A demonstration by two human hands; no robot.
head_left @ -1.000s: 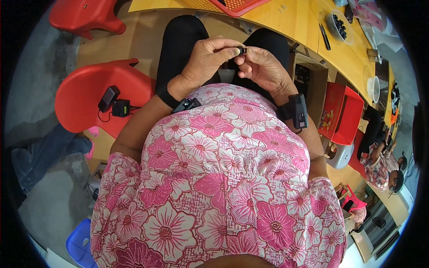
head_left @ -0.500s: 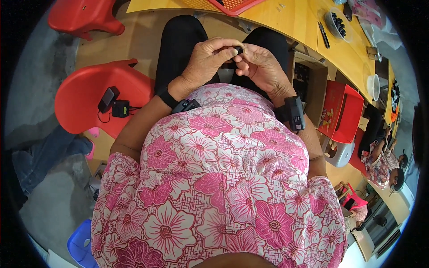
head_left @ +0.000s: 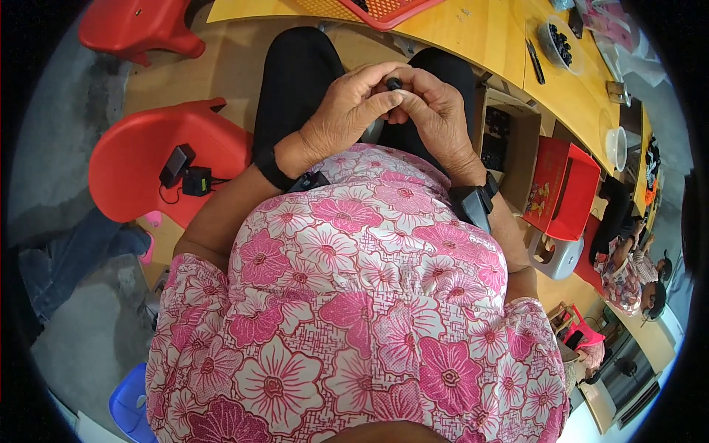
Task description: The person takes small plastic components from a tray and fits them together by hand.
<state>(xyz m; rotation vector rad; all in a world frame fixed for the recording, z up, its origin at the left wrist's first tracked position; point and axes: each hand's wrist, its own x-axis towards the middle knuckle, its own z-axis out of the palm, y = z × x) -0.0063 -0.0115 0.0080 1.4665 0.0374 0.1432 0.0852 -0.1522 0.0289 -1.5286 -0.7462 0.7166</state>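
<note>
A small round black part (head_left: 394, 84) sits between my hands above my lap; its exact kind is too small to make out. My left hand (head_left: 353, 102) is closed, with its thumb and fingertips against the part from the left. From the right, my right hand (head_left: 436, 111) curls round it, the thumb and bent fingers pressed to it. The fingers of both hands touch each other, and some fingertips are hidden underneath. Each wrist wears a black band, the right one carrying a dark box-shaped device (head_left: 473, 207).
Ahead runs a yellow table (head_left: 473, 37) with an orange-red mesh tray (head_left: 384, 16), a black pen (head_left: 535, 60) and a bowl of black parts (head_left: 561, 46). A cardboard box (head_left: 526, 133) and a red box (head_left: 565, 188) stand at right. A red chair (head_left: 122, 166) holds black devices.
My hands have drawn closer together and turned slightly round the black part. The left fingers now reach farther over toward the right hand.
</note>
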